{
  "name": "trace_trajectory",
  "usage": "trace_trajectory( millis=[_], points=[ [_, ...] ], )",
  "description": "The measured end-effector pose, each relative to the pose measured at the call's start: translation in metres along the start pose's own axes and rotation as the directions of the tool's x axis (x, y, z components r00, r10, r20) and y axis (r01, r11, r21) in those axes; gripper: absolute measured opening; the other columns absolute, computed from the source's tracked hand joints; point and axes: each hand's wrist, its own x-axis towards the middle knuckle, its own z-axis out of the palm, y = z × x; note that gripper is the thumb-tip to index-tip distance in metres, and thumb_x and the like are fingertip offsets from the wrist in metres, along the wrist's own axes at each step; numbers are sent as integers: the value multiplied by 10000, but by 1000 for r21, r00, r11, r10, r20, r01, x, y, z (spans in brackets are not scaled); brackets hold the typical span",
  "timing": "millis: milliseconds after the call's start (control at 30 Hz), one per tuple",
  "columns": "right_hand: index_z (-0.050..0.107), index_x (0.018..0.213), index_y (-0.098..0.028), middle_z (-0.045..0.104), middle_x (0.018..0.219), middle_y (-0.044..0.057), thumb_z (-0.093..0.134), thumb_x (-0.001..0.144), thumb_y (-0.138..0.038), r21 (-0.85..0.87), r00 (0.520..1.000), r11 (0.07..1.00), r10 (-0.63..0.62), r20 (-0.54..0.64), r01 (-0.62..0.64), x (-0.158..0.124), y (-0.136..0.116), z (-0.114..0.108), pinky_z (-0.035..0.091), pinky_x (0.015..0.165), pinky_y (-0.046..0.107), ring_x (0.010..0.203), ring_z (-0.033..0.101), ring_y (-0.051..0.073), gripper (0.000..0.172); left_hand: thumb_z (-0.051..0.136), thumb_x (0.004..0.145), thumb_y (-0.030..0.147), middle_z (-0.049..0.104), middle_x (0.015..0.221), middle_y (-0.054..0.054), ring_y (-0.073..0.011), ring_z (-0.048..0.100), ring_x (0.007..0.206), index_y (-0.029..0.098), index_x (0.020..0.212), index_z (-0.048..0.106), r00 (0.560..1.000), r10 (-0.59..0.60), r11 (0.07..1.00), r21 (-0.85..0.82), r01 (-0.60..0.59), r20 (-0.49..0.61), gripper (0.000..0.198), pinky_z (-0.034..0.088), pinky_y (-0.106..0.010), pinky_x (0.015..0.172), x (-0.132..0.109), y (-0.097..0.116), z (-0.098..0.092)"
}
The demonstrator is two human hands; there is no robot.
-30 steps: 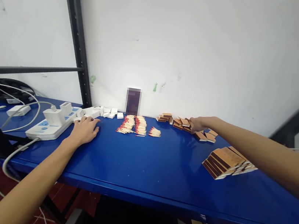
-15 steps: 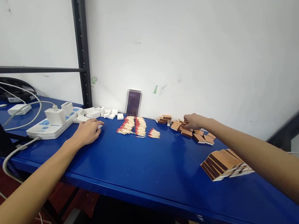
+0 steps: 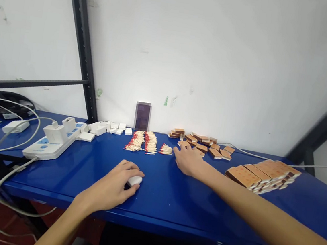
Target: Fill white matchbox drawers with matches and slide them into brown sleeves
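Note:
My left hand [image 3: 118,185] is closed around a small white matchbox tray [image 3: 135,181] over the front of the blue table. My right hand [image 3: 187,158] is at the near side of a pile of brown matchbox sleeves [image 3: 215,153], fingers curled. A brown matchbox sleeve [image 3: 183,143] shows at its fingertips; the hand partly hides it. Between the hands, farther back, red-tipped matches lie in two long heaps [image 3: 150,142] and a smaller heap [image 3: 166,149]. More white trays [image 3: 101,129] lie loosely at the back left.
Stacked matchboxes [image 3: 261,174] sit on the right beyond my right forearm. A white power strip [image 3: 53,145] with chargers and cables is at the left, beside a black shelf post [image 3: 83,34]. A pixelated dark rectangle [image 3: 143,116] stands against the wall.
My left hand has moved right and toward me, carrying the white tray. My right hand has drawn left and nearer from the sleeve pile. The view has shifted slightly.

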Motion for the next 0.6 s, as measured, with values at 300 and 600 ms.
trace_trajectory(
  millis=[300,600],
  points=[
    [567,1074,-167,602,1111,145,333,996,-245,257,944,922,-231,-235,290,25,-41,15,445,789,333,1010,588,256,260,669,841,403,652,933,-11,-179,667,883,233,1031,509,989,-146,832,-543,113,-17,301,542,-303,820,2,9,10],
    [511,974,-175,601,1005,85,336,1003,-243,441,890,782,-314,-331,440,3,-35,17,423,753,288,856,565,176,190,643,853,348,646,1118,-4,-213,586,1057,319,1269,523,988,-116,985,-138,101,-104,434,452,-349,947,-7,-8,11]
  ],
)
